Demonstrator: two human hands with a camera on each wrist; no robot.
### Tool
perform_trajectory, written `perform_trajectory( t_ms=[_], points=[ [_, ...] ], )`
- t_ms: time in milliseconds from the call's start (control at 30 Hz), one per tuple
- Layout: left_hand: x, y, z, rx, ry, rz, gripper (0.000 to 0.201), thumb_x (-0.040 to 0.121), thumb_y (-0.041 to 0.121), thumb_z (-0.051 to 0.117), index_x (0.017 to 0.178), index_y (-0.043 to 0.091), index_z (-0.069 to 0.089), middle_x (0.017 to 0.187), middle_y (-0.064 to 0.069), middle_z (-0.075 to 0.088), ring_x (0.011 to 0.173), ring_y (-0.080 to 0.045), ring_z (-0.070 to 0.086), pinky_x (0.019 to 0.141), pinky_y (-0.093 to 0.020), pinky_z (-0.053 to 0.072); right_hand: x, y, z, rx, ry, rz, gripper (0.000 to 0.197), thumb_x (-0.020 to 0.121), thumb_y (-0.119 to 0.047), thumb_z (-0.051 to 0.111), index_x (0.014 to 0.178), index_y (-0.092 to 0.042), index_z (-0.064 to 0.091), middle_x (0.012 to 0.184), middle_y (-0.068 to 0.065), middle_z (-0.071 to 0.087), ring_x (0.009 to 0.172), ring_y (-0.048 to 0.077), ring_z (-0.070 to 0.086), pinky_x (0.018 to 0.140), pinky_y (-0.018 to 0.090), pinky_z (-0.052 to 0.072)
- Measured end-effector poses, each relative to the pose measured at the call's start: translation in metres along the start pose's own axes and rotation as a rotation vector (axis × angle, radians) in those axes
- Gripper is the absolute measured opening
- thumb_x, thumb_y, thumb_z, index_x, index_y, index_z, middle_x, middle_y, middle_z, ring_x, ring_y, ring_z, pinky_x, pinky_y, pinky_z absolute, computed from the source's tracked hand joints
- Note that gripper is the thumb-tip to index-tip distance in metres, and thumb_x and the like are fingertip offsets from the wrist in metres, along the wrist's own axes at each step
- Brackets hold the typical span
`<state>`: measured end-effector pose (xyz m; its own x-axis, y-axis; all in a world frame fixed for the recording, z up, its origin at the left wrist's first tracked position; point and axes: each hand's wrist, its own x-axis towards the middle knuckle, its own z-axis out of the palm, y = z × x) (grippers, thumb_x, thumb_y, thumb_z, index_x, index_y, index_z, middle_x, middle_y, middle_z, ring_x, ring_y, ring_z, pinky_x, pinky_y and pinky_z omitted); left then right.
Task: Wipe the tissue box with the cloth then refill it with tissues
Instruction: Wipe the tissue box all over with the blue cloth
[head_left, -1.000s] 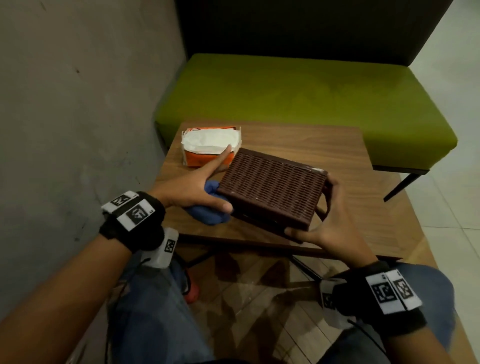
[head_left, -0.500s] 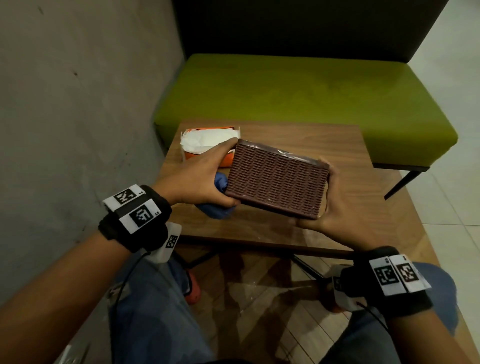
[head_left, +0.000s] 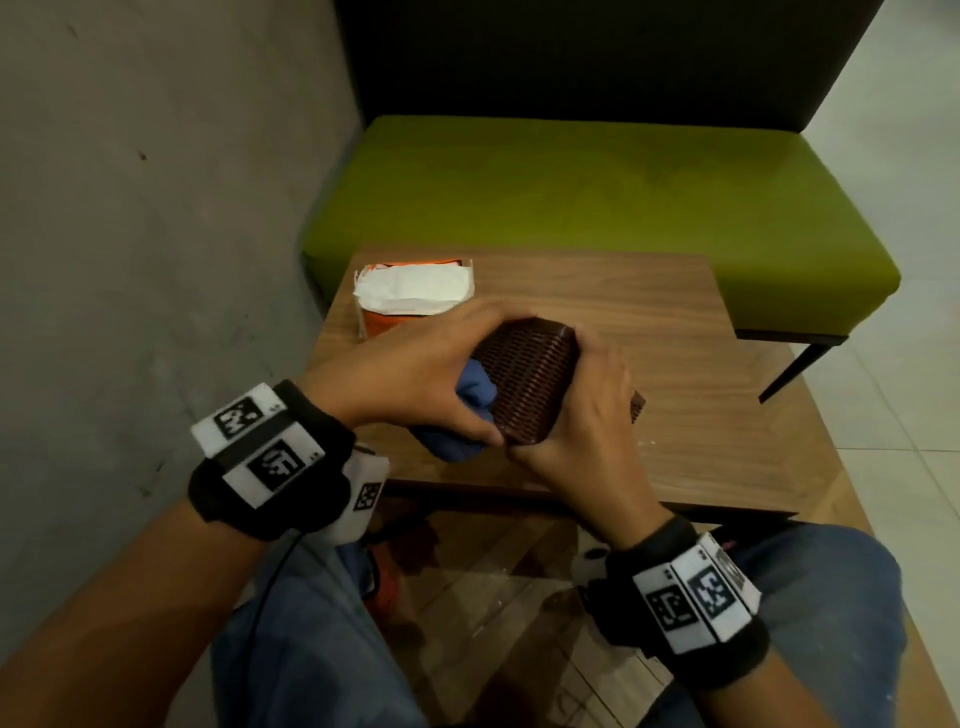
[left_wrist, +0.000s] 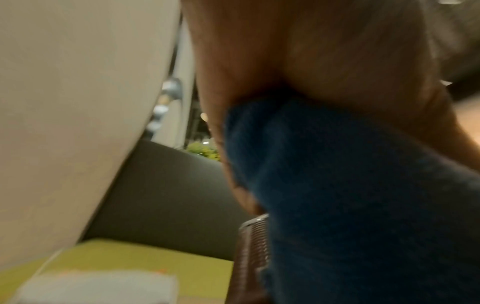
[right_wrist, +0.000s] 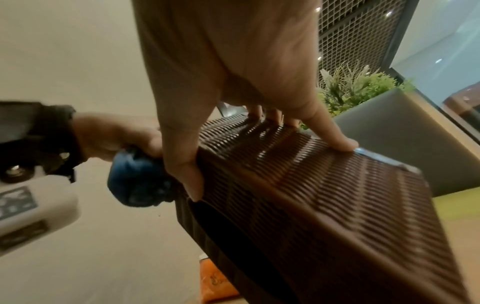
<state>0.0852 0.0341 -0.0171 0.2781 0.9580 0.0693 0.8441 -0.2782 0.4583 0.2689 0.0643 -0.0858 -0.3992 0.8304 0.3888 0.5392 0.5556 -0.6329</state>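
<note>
The brown woven tissue box (head_left: 524, 384) is held just above the table's near edge, tilted with one narrow end toward me. My left hand (head_left: 431, 369) grips the bunched blue cloth (head_left: 467, 410) and presses it against the box's left side, with its fingers curling over the far top edge. My right hand (head_left: 587, 415) grips the box from the right. In the right wrist view its fingertips (right_wrist: 340, 144) lie on the woven box (right_wrist: 324, 195) with the cloth (right_wrist: 140, 181) beside the thumb. In the left wrist view the cloth (left_wrist: 350, 205) hides most of the box (left_wrist: 253, 246). The orange tissue pack (head_left: 415, 291), torn open with white tissues showing, lies at the table's far left.
The small wooden table (head_left: 649, 322) stands against a grey wall (head_left: 156, 260) on the left. A green bench (head_left: 571, 182) with a dark backrest runs behind it. My knees in jeans (head_left: 810, 597) sit below the near edge. A plant (right_wrist: 358, 86) shows behind the bench.
The box has been turned from broad face up to end-on toward me. My hands have closed in around it, and the left hand with the cloth has moved onto its left side.
</note>
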Motion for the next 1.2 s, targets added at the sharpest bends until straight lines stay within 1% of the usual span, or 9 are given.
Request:
perform_trajectory(
  t_ms=[67,133,200,400,500,767,900,1067,1200],
  points=[
    [-0.006,-0.01,-0.003,-0.481,0.215,-0.044,0.066,0.066,0.043,0.077,0.125,0.034,0.05,0.127,0.004,0.055,0.119,-0.008,0.051,0.1,-0.031,0.043,-0.001,0.009,-0.007,0.084,0.044,0.025,0.1,0.056,-0.044,0.075,0.137,-0.002,0.032,0.124,0.013,0.045,0.113,0.023,0.043,0.096,0.033,0.035],
    [-0.005,-0.013,-0.001,-0.737,0.626,-0.192,0.026,0.075,0.045,0.067,0.099,0.043,0.06,0.102,0.004,0.065,0.095,-0.007,0.063,0.081,-0.034,0.05,-0.003,0.013,-0.01,0.152,0.033,-0.001,0.099,0.057,-0.043,0.078,0.137,-0.007,0.032,0.122,0.003,0.04,0.111,0.011,0.037,0.095,0.021,0.033],
    [0.004,-0.001,0.005,-0.77,0.801,-0.304,0.013,0.083,0.045,0.062,0.093,0.037,0.058,0.086,0.006,0.063,0.073,-0.001,0.062,0.062,-0.026,0.05,-0.007,0.011,-0.007,0.179,0.024,-0.06,0.093,0.06,-0.047,0.073,0.135,-0.01,0.031,0.119,-0.005,0.037,0.109,0.007,0.037,0.095,0.008,0.029],
    [0.012,0.041,0.044,-0.187,0.552,0.004,0.028,0.077,0.021,0.075,0.102,0.014,0.066,0.109,-0.005,0.047,0.104,-0.014,0.05,0.092,-0.018,0.039,-0.01,0.009,0.0,0.279,0.016,0.001,0.091,0.059,-0.032,0.082,0.134,-0.007,0.037,0.124,0.008,0.046,0.113,0.023,0.049,0.096,0.042,0.045],
    [0.021,0.029,0.036,-0.227,0.679,-0.132,0.019,0.081,0.018,0.07,0.098,0.01,0.067,0.103,-0.01,0.05,0.094,-0.017,0.051,0.084,-0.026,0.043,-0.012,0.009,-0.001,0.251,-0.024,-0.024,0.091,0.061,-0.04,0.08,0.134,-0.009,0.036,0.125,0.003,0.044,0.114,0.019,0.047,0.095,0.041,0.046],
    [0.014,0.023,0.036,-0.144,0.623,-0.063,0.017,0.081,0.009,0.066,0.098,0.009,0.068,0.111,-0.01,0.051,0.104,-0.028,0.052,0.089,-0.042,0.044,-0.018,0.014,-0.001,0.295,-0.018,-0.01,0.091,0.057,-0.041,0.079,0.132,-0.018,0.033,0.121,-0.003,0.041,0.112,0.017,0.048,0.091,0.032,0.047],
    [0.0,0.047,0.056,-0.031,0.537,0.156,0.022,0.078,0.001,0.064,0.098,0.007,0.068,0.113,-0.013,0.054,0.105,-0.024,0.048,0.094,-0.028,0.038,-0.011,0.017,0.003,0.394,-0.046,0.014,0.088,0.059,-0.033,0.083,0.131,-0.009,0.038,0.128,0.004,0.048,0.117,0.004,0.051,0.097,0.02,0.043],
    [0.011,0.015,0.052,-0.19,0.748,-0.197,0.02,0.078,0.0,0.065,0.097,0.007,0.068,0.109,-0.013,0.05,0.103,-0.029,0.051,0.088,-0.043,0.046,-0.016,0.019,-0.002,0.279,-0.032,-0.035,0.091,0.058,-0.038,0.084,0.13,-0.03,0.03,0.123,-0.003,0.043,0.114,0.017,0.048,0.094,0.04,0.046],
    [0.01,0.041,0.063,-0.144,0.616,-0.013,0.02,0.08,0.006,0.06,0.099,0.007,0.068,0.113,-0.012,0.052,0.105,-0.027,0.051,0.093,-0.032,0.042,-0.017,0.018,0.002,0.302,-0.011,-0.04,0.089,0.058,-0.038,0.085,0.131,-0.017,0.037,0.12,-0.002,0.043,0.111,0.019,0.049,0.093,0.045,0.046]
  ],
)
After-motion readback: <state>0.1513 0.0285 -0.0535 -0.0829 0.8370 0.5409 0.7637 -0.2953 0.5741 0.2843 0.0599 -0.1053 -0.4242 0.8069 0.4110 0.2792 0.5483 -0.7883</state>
